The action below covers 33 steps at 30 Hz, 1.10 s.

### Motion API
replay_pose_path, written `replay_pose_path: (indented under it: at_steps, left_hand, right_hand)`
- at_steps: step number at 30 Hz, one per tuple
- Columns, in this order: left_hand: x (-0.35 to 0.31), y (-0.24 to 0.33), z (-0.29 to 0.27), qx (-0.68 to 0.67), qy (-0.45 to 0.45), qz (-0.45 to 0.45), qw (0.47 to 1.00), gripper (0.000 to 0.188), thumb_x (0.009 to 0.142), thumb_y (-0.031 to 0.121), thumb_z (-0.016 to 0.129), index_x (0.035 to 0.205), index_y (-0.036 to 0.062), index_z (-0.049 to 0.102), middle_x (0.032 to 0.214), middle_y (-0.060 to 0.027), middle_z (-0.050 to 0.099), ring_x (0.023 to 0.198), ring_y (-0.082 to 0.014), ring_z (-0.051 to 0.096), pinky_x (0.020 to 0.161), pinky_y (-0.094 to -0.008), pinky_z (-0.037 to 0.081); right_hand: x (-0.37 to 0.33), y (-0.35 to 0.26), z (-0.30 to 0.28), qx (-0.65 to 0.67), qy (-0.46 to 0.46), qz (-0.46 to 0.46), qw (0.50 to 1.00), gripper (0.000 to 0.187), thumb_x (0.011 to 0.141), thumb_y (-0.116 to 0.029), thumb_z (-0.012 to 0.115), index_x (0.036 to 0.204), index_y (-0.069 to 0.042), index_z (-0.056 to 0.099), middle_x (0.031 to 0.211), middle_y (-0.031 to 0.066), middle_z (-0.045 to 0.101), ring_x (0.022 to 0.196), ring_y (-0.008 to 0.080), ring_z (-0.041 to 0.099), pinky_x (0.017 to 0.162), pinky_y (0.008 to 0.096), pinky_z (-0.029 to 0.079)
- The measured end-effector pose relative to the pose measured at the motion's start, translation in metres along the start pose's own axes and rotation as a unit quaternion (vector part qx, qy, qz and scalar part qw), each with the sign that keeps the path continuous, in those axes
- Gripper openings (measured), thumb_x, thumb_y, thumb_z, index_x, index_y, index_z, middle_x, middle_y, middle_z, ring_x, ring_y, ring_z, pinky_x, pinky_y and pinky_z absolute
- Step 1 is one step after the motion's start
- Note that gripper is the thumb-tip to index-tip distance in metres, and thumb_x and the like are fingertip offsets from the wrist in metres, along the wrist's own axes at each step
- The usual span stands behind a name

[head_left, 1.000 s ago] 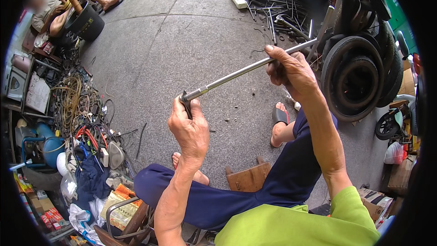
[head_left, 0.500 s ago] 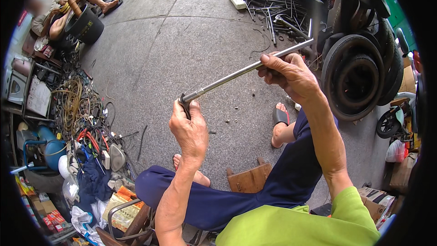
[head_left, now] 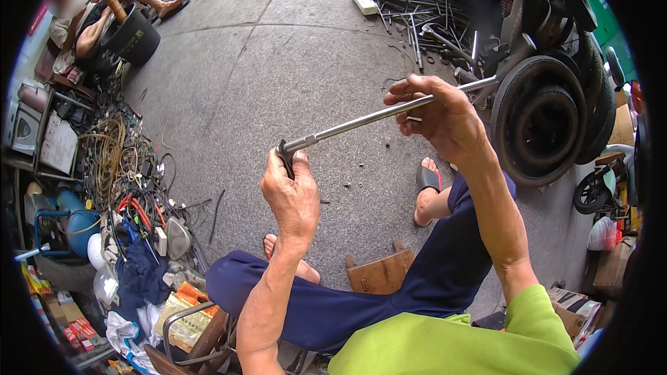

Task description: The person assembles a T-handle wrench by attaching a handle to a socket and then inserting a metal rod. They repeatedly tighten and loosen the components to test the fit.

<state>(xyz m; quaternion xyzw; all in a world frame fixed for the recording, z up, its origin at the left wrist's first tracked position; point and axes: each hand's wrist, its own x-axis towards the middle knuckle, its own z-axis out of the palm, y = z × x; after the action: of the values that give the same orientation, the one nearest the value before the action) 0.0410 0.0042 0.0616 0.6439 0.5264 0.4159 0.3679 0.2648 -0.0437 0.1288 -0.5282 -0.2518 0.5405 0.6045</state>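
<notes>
Between my hands slants a long, thin metal rod [head_left: 368, 119], its right end higher and farther off. My left hand [head_left: 292, 201] is closed, thumb and fingers pinching a small black curved piece [head_left: 283, 156] at the rod's lower end. How that piece joins the rod is hidden. My right hand [head_left: 445, 114] is loosely around the upper part, with the rod between thumb and fingers and the fingertips partly stretched out. At the rod's far end a blurred greyish arm [head_left: 517, 61] sticks out at an angle; its exact shape is unclear.
Tyres [head_left: 538, 121] stand at the right, beside a heap of metal rods [head_left: 445, 28]. Cables and tangled parts [head_left: 114, 156] pile up along the left. A low wooden stool [head_left: 381, 271] sits between my legs. Someone sits far left by a black bucket [head_left: 132, 38].
My right hand's fingers have loosened from a pinch and spread along the rod. The blurred arm at the rod's end has swung to the right. My left hand has barely moved.
</notes>
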Motion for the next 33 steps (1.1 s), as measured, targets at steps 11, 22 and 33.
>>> replay_pose_path:
  at_steps: [11, 22, 33]
  left_hand:
    - [0.003, -0.003, -0.001, -0.001, 0.013, 0.012, 1.000, 0.010, 0.092, 0.008, 0.056, 0.086, 0.0000, 0.056, 0.060, -0.0036, 0.052, 0.053, -0.0115, 0.047, 0.050, -0.0317, 0.038]
    - [0.006, -0.001, -0.001, 0.007, 0.015, 0.004, 1.000, 0.011, 0.092, 0.008, 0.057, 0.086, -0.0003, 0.056, 0.060, -0.0034, 0.052, 0.052, -0.0115, 0.046, 0.049, -0.0319, 0.037]
    - [0.012, 0.002, -0.010, 0.000, 0.041, 0.045, 0.998, 0.012, 0.092, 0.007, 0.056, 0.083, -0.0003, 0.055, 0.058, -0.0014, 0.046, 0.052, -0.0095, 0.040, 0.048, -0.0302, 0.034]
  right_hand:
    - [-0.003, -0.010, -0.004, -0.232, 0.048, 0.011, 0.971, 0.041, 0.082, -0.043, 0.073, 0.073, -0.004, 0.062, 0.057, 0.0036, 0.058, 0.045, 0.0077, 0.054, 0.040, 0.0177, 0.038]
    - [0.001, -0.003, -0.015, -0.113, -0.018, 0.004, 0.993, 0.029, 0.076, -0.026, 0.082, 0.079, -0.004, 0.064, 0.065, 0.0018, 0.059, 0.054, 0.0077, 0.055, 0.048, 0.0169, 0.042]
    - [-0.004, -0.003, -0.008, -0.015, -0.006, 0.046, 0.999, 0.029, 0.074, -0.015, 0.082, 0.093, -0.001, 0.065, 0.072, 0.0036, 0.061, 0.063, 0.0114, 0.058, 0.061, 0.0237, 0.048]
